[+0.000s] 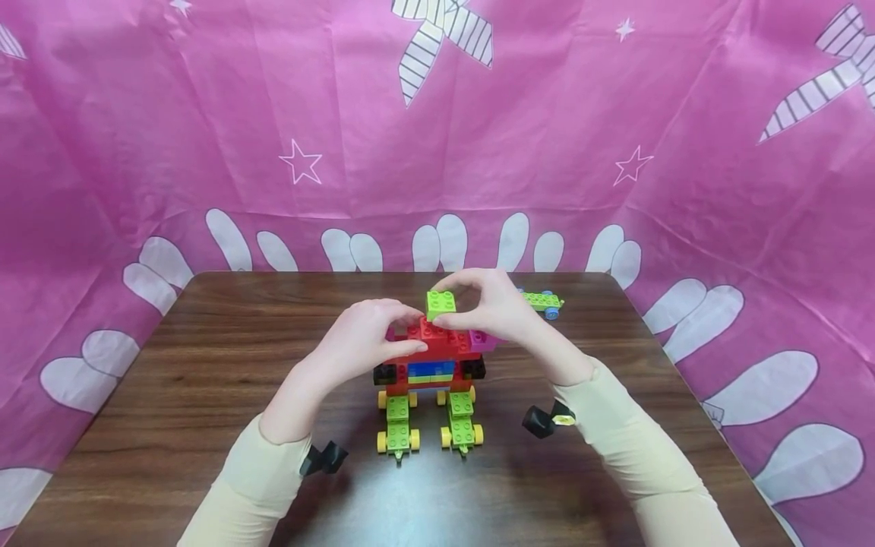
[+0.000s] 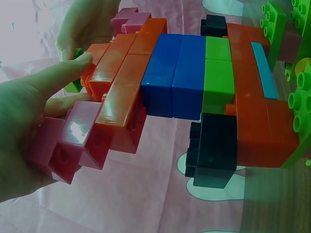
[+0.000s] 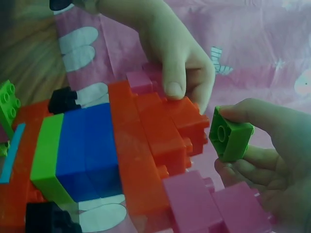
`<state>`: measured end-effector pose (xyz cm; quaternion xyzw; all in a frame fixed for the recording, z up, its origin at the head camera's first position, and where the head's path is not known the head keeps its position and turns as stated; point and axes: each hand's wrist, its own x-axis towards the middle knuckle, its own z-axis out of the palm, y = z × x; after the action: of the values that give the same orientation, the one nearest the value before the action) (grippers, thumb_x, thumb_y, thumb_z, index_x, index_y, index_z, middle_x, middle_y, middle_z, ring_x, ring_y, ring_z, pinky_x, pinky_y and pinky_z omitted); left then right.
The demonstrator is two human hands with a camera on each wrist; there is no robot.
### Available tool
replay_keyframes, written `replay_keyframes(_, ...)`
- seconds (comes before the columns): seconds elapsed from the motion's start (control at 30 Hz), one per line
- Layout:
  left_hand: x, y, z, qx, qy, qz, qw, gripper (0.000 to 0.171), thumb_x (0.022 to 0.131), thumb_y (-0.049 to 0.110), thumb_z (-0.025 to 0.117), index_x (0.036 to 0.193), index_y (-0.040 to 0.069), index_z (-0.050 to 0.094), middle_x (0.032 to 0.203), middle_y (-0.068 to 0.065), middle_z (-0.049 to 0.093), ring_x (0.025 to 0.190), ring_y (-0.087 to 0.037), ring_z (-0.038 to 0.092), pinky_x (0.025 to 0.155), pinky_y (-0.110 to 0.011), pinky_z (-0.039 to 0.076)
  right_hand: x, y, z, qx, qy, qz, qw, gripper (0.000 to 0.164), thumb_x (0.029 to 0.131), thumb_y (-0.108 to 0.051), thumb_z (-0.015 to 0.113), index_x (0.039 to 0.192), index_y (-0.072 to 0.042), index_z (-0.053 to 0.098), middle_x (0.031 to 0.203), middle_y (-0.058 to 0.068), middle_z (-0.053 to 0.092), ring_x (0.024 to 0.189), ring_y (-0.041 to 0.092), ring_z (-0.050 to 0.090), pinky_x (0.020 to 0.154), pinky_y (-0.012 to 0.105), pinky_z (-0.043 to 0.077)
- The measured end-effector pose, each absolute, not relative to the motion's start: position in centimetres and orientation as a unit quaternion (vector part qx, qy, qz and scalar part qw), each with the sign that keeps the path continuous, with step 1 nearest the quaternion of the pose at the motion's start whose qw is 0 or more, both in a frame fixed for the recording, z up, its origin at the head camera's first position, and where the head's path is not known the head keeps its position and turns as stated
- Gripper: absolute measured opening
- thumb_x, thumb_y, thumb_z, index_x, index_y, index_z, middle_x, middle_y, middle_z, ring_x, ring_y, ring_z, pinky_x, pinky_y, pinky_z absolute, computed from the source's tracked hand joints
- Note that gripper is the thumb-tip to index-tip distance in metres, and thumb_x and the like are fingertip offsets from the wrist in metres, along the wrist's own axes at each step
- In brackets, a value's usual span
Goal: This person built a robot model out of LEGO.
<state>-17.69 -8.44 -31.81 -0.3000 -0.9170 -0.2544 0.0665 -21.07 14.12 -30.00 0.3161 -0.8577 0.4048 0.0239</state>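
Note:
A brick-built figure stands upright, with red bricks (image 1: 440, 348) at its top, blue bricks (image 2: 177, 75) in the middle and wheeled lime-green feet (image 1: 399, 433). My left hand (image 1: 362, 334) grips the upper red part, thumb in front and fingers behind. Between thumb and fingers, my right hand (image 1: 495, 304) pinches a lime-green brick (image 3: 235, 136). That brick is just above the topmost red brick (image 3: 187, 119); the right wrist view shows its hollow underside and a small gap. Pink bricks (image 2: 82, 131) step out at both sides of the figure.
Behind my right hand, a lime-green wheeled base (image 1: 543, 301) with blue wheels lies on the brown wooden table (image 1: 225, 342). Black bricks (image 2: 214, 150) jut from the figure's sides. A pink patterned cloth (image 1: 383, 167) hangs around the table's back and sides.

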Motion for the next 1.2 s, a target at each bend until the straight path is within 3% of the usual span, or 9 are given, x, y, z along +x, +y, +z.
replay_keyframes(0.43, -17.7, -8.4, -31.8, -0.3, -0.92, -0.243, 0.063, 0.04, 0.083, 0.037, 0.078, 0.113, 0.01, 0.072, 0.107, -0.004, 0.074, 0.098, -0.02, 0.068, 0.089, -0.041, 0.055, -20.2, 13.6, -30.3, 0.329, -0.867, 0.375, 0.019, 0.038, 0.074, -0.021, 0.085, 0.109, -0.011, 0.073, 0.106, 0.001, 0.074, 0.1, 0.017, 0.065, 0.089, 0.04, 0.054)
replay_keyframes(1.2, -18.1, -8.3, -32.0, -0.3, -0.919, -0.247, 0.066, 0.034, 0.083, 0.036, 0.078, 0.105, 0.011, 0.073, 0.098, -0.001, 0.074, 0.086, -0.016, 0.066, 0.08, -0.036, 0.056, -19.9, 13.1, -30.5, 0.329, -0.88, 0.339, 0.045, 0.038, 0.072, -0.022, 0.087, 0.107, -0.01, 0.075, 0.101, 0.001, 0.075, 0.099, 0.018, 0.066, 0.091, 0.041, 0.054)
